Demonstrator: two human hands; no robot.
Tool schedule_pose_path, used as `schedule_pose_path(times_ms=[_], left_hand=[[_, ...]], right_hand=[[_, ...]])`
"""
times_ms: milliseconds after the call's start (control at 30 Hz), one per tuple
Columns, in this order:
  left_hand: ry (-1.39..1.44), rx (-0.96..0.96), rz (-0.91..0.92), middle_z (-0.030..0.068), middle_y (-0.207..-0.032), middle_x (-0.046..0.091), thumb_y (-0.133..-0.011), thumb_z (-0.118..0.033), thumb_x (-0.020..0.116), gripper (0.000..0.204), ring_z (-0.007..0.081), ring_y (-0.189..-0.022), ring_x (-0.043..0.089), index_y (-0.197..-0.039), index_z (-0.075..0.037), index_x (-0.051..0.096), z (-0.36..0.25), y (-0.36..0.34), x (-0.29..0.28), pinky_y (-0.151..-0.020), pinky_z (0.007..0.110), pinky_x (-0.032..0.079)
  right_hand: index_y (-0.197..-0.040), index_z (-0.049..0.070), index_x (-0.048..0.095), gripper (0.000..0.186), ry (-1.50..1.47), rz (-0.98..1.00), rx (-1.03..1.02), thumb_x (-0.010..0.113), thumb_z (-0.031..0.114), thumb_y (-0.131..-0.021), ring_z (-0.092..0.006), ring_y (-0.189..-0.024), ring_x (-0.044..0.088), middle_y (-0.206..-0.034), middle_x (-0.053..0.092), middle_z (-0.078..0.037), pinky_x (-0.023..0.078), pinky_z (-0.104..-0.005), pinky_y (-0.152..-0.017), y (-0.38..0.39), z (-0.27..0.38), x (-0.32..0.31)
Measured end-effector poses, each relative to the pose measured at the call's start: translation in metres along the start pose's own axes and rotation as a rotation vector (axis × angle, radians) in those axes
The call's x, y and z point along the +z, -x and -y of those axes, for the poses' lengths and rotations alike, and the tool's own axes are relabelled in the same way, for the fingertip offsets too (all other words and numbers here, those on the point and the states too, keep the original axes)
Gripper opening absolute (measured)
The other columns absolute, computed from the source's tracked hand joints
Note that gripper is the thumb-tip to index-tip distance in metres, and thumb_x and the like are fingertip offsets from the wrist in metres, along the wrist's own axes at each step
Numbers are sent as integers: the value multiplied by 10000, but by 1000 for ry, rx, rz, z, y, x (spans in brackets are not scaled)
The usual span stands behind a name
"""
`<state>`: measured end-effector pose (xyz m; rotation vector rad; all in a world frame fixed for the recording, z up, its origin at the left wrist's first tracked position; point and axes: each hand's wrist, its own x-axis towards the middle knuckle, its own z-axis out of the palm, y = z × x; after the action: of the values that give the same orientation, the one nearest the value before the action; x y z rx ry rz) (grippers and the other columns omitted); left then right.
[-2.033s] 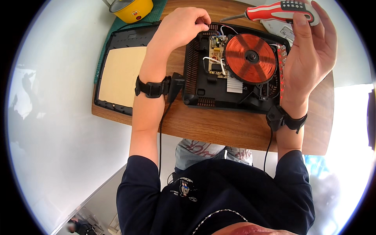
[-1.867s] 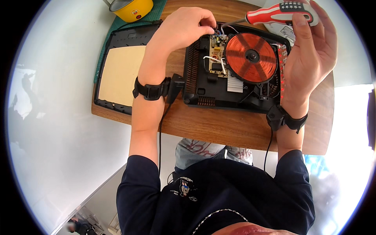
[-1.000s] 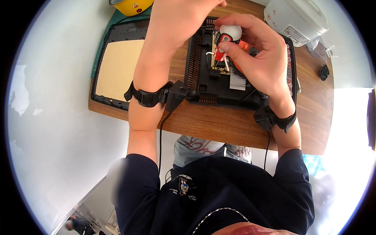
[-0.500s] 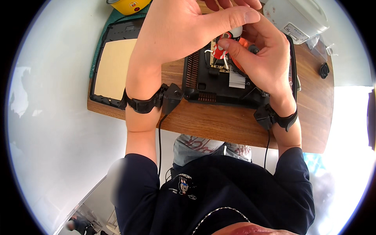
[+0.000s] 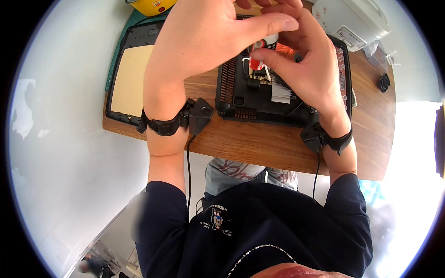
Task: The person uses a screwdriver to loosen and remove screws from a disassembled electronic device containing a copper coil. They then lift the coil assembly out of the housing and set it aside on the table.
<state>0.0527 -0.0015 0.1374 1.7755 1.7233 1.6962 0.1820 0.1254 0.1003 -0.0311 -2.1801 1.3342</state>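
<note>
My right hand (image 5: pixel 308 69) is closed on a small red-and-white cylinder (image 5: pixel 256 64) with a black-and-white upper part, its thumb pressed against the side. What kind of thing it is I cannot make out. Above it reaches my left hand (image 5: pixel 227 28), thumb stretched out to the right hand's fingers; its other fingers are partly cut off by the upper edge. Beneath both hands lies an opened induction cooker base (image 5: pixel 236 102). A circuit board, a white wire, a finned metal heat sink (image 5: pixel 280 94) and an orange-copper coil (image 5: pixel 286 52) show inside, partly covered by my hands.
A dark panel with a cream sheet (image 5: pixel 132 83) lies on the wooden table (image 5: pixel 241 139), left of the base. A yellow appliance (image 5: pixel 153 5) stands at the back left and a white rice cooker (image 5: pixel 352 21) at the back right. A coiled black cable (image 5: pixel 384 83) lies on the right.
Both hands have shifted slightly left, carrying the red-and-white cylinder with them. More of the coil and of the button panel at the base's right edge shows.
</note>
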Motion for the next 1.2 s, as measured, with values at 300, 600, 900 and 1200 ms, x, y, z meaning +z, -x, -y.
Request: schedule_pose_path(times_ms=[300,600,900,1200], left_hand=[[-218,127,270,134,-1151,699,-844,117,693,381,257,-1022,676,-1208,7,708,-1,1,-21,-898,316,554],[-42,-14,267,127,-1116,730,-827,145,696,345,225,-987,712,-1126,-10,767,13,-2,-17,-807,295,603],[-80,-98,181,129,-1037,729,-812,177,704,322,193,-946,724,-1077,10,778,-11,-2,-11,-792,277,619],[-297,-149,102,72,-801,573,-798,-67,868,246,144,-711,591,-903,11,659,-1,-6,-3,-622,293,495]], right_hand=[[-1198,43,653,371,58,208,346,825,106,-876,-111,-950,698,-1055,756,-65,564,-254,-834,-8,-4,-22],[-1373,-5,506,702,-170,265,206,894,57,-791,-129,-1067,642,-1178,658,-92,562,-270,-870,-17,-10,-28],[-1375,-8,500,682,-150,220,208,876,51,-809,-129,-1045,645,-1147,657,-98,564,-274,-873,-15,-1,-27],[-1406,-8,440,615,-314,276,139,768,-28,-887,-154,-1070,654,-1191,654,-110,557,-302,-919,-12,0,-18]])
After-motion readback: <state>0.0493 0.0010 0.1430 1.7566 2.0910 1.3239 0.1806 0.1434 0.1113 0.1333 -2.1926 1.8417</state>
